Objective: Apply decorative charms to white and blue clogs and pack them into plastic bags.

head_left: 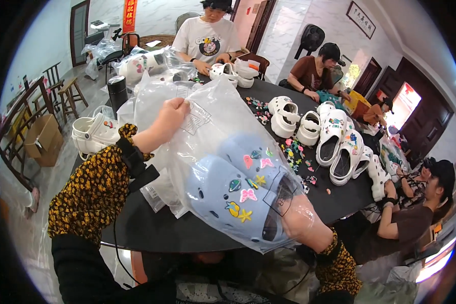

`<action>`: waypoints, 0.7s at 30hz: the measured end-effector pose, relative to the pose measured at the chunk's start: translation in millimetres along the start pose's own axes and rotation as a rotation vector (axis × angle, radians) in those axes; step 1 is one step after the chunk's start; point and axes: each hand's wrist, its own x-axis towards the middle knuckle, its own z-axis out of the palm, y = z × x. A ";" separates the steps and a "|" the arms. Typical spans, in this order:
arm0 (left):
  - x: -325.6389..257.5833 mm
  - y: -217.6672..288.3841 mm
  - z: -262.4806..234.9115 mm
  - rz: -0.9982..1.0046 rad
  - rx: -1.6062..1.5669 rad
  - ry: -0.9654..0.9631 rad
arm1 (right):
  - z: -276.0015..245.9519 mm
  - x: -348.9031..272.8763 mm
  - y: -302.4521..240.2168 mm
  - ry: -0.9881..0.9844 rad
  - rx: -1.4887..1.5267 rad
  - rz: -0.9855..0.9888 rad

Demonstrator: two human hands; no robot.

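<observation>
A pair of light blue clogs (pixel 220 169) lies side by side inside a clear plastic bag (pixel 207 137). Colourful charms, including pink bows, yellow stars and a planet, decorate their tops. My left hand (pixel 171 120) is closed, pinching the bag's upper left edge and keeping it raised. At the heel end, my right hand (pixel 300 217) grips the clogs and shows through the plastic film; its fingertips are partly hidden. The bag and clogs are tilted above the near side of the dark table (pixel 152 230).
White clogs (pixel 334 137) stand on the right of the table beside scattered charms (pixel 295 152). More bagged white clogs (pixel 147 66) and a black cylinder (pixel 117 93) stand at the left. Co-workers work at the far side and right. A cardboard box (pixel 43 139) sits on the floor.
</observation>
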 end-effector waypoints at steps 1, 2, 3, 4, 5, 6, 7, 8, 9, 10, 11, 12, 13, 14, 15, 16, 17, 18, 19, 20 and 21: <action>2.4 0.8 -3.8 0.057 0.102 -0.001 | -3.7 -2.9 -2.9 -0.036 0.030 -0.010; 5.2 0.4 -6.2 0.106 0.205 -0.005 | -6.5 -3.9 -5.3 -0.067 0.063 -0.022; 7.3 -1.3 -8.4 0.117 0.206 0.000 | -9.1 -3.9 -7.5 -0.129 0.061 0.025; 9.6 -3.6 -12.4 0.151 0.302 -0.019 | -12.6 -3.6 -7.8 -0.116 0.055 0.007; 13.1 -6.3 -16.1 0.230 0.380 -0.030 | -17.7 -4.9 -9.1 -0.168 0.096 0.017; 17.3 -9.6 -17.7 0.186 0.405 -0.033 | -22.9 -6.1 -10.2 -0.214 0.139 0.021; 21.9 -13.5 -18.7 0.248 0.383 0.041 | -28.0 -8.0 -10.9 -0.219 0.140 0.020; 26.6 -16.7 -24.3 0.259 0.374 0.100 | -34.4 -10.7 -11.7 -0.240 0.174 0.027; 31.4 -18.0 -39.1 0.310 0.365 0.122 | -40.5 -13.5 -12.0 -0.275 0.201 0.040; 36.3 -18.2 -55.5 0.220 0.463 0.119 | -45.9 -16.5 -12.2 -0.254 0.206 0.024; 41.1 -18.7 -65.5 0.128 0.575 0.138 | -51.3 -19.5 -12.6 -0.225 0.267 0.070; 43.3 -21.8 -68.8 0.130 0.564 0.121 | -56.2 -22.5 -11.9 -0.203 0.332 0.123; 41.6 -26.9 -69.5 0.196 0.598 0.089 | -60.4 -25.0 -9.1 -0.190 0.315 0.109; 39.5 -30.8 -69.9 0.242 0.632 0.037 | -63.7 -27.5 -7.1 -0.218 0.275 0.146; 43.3 -30.8 -69.2 0.242 0.634 0.040 | -64.6 -28.5 -4.7 -0.222 0.275 0.157; 46.8 -29.1 -71.9 0.242 0.640 0.056 | -65.4 -29.8 -2.7 -0.234 0.262 0.179; 52.4 -25.5 -74.5 0.267 0.656 0.056 | -65.4 -31.5 -2.1 -0.231 0.274 0.177; 58.0 -21.5 -76.4 0.298 0.670 0.060 | -65.9 -33.8 -1.6 -0.184 0.252 0.183; 62.4 -17.6 -80.1 0.298 0.682 0.110 | -67.2 -36.2 -1.0 -0.142 0.228 0.194; 66.2 -13.3 -87.1 0.283 0.686 0.110 | -69.7 -39.6 -1.0 -0.137 0.222 0.191; 68.1 -8.4 -98.5 0.323 0.675 0.190 | -73.4 -44.4 -2.0 -0.099 0.180 0.208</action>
